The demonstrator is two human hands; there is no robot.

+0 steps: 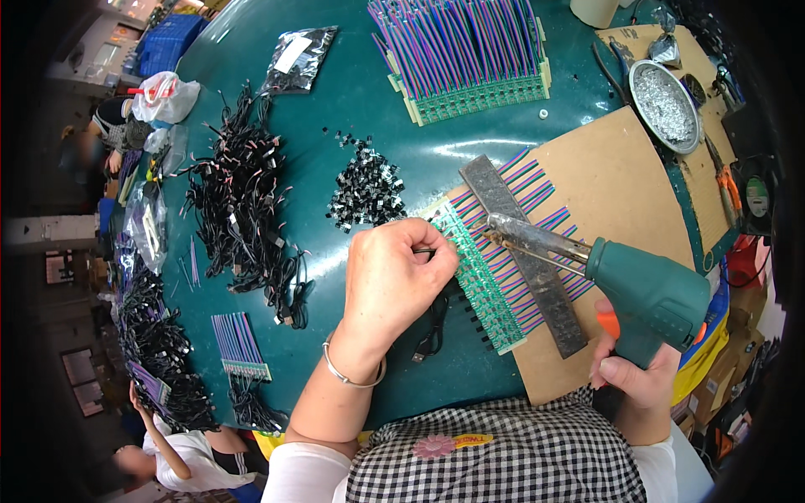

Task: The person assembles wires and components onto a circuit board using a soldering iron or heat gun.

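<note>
My left hand (pixel 398 272) is closed in a pinch on a thin black cable (pixel 426 251), beside the upper left edge of a green circuit board panel (pixel 485 289). Below that hand, a length of cable with a USB plug (pixel 426 345) lies on the table. My right hand (pixel 641 377) grips the handle of a green soldering gun (pixel 650 293) with an orange trigger. Its tip points left over the panel's upper part; exact contact cannot be made out. Striped wires (pixel 558 222) run from the panel beneath a dark metal bar (pixel 528 260).
Brown cardboard (pixel 620 184) lies under the wires. On the green table are a heap of black cables (pixel 239 193), small black parts (pixel 366 189), a wired board stack (pixel 470 67) and a metal dish (pixel 665 105). Another person (pixel 180 453) is at lower left.
</note>
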